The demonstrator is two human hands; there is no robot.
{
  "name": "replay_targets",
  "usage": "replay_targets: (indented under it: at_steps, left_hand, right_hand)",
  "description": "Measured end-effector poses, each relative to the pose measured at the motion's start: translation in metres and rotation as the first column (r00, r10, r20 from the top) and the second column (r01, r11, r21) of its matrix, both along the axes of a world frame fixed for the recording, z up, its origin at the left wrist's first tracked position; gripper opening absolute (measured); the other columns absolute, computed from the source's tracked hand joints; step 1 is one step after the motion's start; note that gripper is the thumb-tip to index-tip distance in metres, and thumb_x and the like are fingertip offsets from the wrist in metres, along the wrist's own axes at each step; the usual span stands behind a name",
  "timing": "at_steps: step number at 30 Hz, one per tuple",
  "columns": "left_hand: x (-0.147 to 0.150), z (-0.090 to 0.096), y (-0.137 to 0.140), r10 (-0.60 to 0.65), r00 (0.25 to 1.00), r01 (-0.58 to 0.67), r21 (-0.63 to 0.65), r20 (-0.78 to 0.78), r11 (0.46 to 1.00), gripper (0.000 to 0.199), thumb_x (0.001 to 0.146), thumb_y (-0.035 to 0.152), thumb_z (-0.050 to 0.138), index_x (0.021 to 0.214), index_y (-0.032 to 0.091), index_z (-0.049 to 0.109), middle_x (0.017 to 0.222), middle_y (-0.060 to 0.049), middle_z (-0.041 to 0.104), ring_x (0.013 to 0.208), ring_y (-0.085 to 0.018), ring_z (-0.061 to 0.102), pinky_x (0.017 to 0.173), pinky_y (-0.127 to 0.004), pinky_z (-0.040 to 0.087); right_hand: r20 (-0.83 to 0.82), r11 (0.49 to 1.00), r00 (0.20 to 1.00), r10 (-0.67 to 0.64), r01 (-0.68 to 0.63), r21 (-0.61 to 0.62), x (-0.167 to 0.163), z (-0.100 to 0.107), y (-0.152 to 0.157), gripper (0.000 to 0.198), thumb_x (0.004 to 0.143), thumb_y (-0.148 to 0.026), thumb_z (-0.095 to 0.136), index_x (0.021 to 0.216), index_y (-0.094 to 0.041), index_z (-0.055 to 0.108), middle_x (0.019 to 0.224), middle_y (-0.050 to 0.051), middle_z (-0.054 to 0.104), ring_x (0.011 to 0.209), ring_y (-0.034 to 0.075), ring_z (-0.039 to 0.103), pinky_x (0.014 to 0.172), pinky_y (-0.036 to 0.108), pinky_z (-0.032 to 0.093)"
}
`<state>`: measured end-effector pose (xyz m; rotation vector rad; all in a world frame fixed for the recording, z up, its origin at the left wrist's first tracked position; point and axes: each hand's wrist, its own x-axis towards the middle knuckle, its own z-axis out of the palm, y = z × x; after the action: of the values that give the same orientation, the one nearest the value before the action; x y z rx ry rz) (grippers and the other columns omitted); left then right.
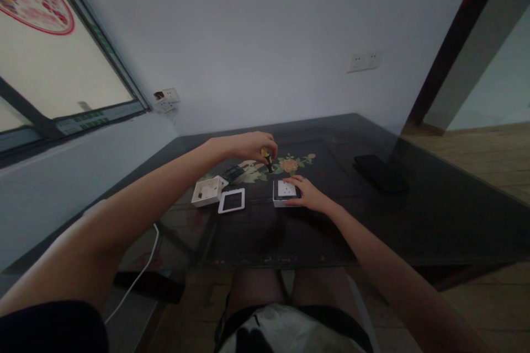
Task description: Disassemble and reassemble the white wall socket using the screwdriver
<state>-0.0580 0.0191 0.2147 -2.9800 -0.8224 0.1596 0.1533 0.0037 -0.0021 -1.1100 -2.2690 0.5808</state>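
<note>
My left hand [255, 146] is closed around a short screwdriver [269, 164] with a yellow and black handle. The tool points down toward the table, a little behind and left of a white wall socket [286, 188]. Fingers and thumb of my right hand [309, 194] grip the right side of that socket, which sits in a white box on the table. Left of it lie a white square cover frame [232, 201] and an open white mounting box [207, 192]. Another pale piece shows partly behind the mounting box.
The dark, glossy table [331, 231] bears a flower picture [289, 165]. A flat black object [381, 173] lies at the right. Wall outlets [364, 61] are on the wall behind, and more outlets [166, 99] sit near the window. A white cable [141, 274] hangs at the left front.
</note>
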Motion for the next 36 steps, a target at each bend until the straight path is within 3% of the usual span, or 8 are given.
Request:
replay_targets:
  at_steps: [5,8,15,21,25,29,33,36]
  left_hand:
    - [0.003,-0.005,0.006,0.112,0.993,-0.110,0.044,-0.036,0.993,0.020,0.085,0.035,0.058,0.092,0.021,0.070,0.081,-0.004,0.069,0.071,-0.015,0.060,0.066,-0.025,0.038]
    - [0.006,-0.010,0.006,0.164,0.986,-0.162,0.110,-0.009,0.981,0.025,0.086,0.038,0.056,0.098,0.020,0.069,0.089,-0.007,0.070,0.075,-0.017,0.060,0.067,-0.026,0.038]
    - [0.006,-0.002,0.003,0.028,0.999,-0.025,0.066,-0.041,0.998,0.020,0.076,0.021,0.067,0.096,0.021,0.068,0.094,-0.004,0.067,0.081,-0.015,0.059,0.069,-0.023,0.039]
    - [0.012,-0.008,0.002,0.187,0.982,-0.179,0.168,-0.037,0.970,0.034,0.087,0.045,0.054,0.096,0.016,0.070,0.092,-0.010,0.069,0.078,-0.018,0.060,0.069,-0.027,0.039]
    - [0.014,-0.008,-0.003,0.073,0.997,-0.072,0.127,-0.002,0.989,0.036,0.081,0.030,0.064,0.115,0.019,0.062,0.114,-0.009,0.062,0.090,-0.017,0.060,0.073,-0.023,0.040]
    - [0.013,-0.001,-0.005,0.017,0.998,-0.013,0.072,-0.058,0.997,0.025,0.077,0.019,0.067,0.102,0.019,0.066,0.103,-0.006,0.064,0.087,-0.015,0.059,0.073,-0.022,0.040]
    - [0.013,-0.002,-0.002,0.116,0.989,-0.106,0.106,-0.096,0.989,0.022,0.084,0.036,0.061,0.094,0.018,0.069,0.092,-0.006,0.067,0.083,-0.017,0.060,0.071,-0.025,0.040]
    - [0.013,-0.006,-0.001,0.161,0.984,-0.149,0.140,-0.078,0.979,0.031,0.087,0.042,0.056,0.101,0.018,0.068,0.101,-0.008,0.067,0.087,-0.018,0.060,0.073,-0.026,0.040]
  right_hand:
    - [-0.006,1.000,1.000,0.007,-0.007,0.007,-0.001,-0.001,0.000,0.075,0.069,-0.053,0.073,0.135,-0.025,0.048,0.134,0.014,0.043,0.125,0.032,0.041,0.105,0.050,0.035]
    - [0.004,1.000,1.000,-0.003,0.003,0.008,-0.001,-0.001,0.000,0.075,0.069,-0.051,0.073,0.134,-0.023,0.049,0.134,0.015,0.042,0.125,0.032,0.042,0.105,0.049,0.035]
    - [0.005,1.000,1.000,0.005,-0.005,0.004,0.000,0.000,0.000,0.074,0.070,-0.052,0.073,0.134,-0.025,0.048,0.133,0.014,0.043,0.124,0.032,0.043,0.105,0.050,0.035]
    - [0.014,1.000,1.000,0.000,-0.001,0.022,-0.001,-0.001,0.001,0.075,0.070,-0.052,0.073,0.134,-0.022,0.049,0.133,0.016,0.044,0.124,0.032,0.043,0.105,0.049,0.035]
    - [0.001,1.000,1.000,0.001,-0.001,0.024,-0.001,-0.003,0.002,0.075,0.069,-0.052,0.073,0.134,-0.024,0.049,0.134,0.014,0.044,0.125,0.032,0.043,0.105,0.050,0.034]
    - [0.012,1.000,1.000,0.000,0.000,0.018,-0.001,-0.002,0.002,0.076,0.070,-0.051,0.074,0.134,-0.021,0.049,0.133,0.015,0.045,0.125,0.032,0.042,0.107,0.048,0.034]
    - [0.011,1.000,1.000,-0.001,0.001,0.027,-0.001,0.000,0.001,0.074,0.070,-0.050,0.073,0.134,-0.022,0.049,0.133,0.015,0.045,0.124,0.032,0.043,0.106,0.048,0.035]
    - [0.015,1.000,1.000,0.000,-0.001,0.027,-0.001,0.001,0.000,0.074,0.070,-0.050,0.073,0.135,-0.023,0.049,0.132,0.014,0.046,0.123,0.032,0.045,0.105,0.049,0.035]
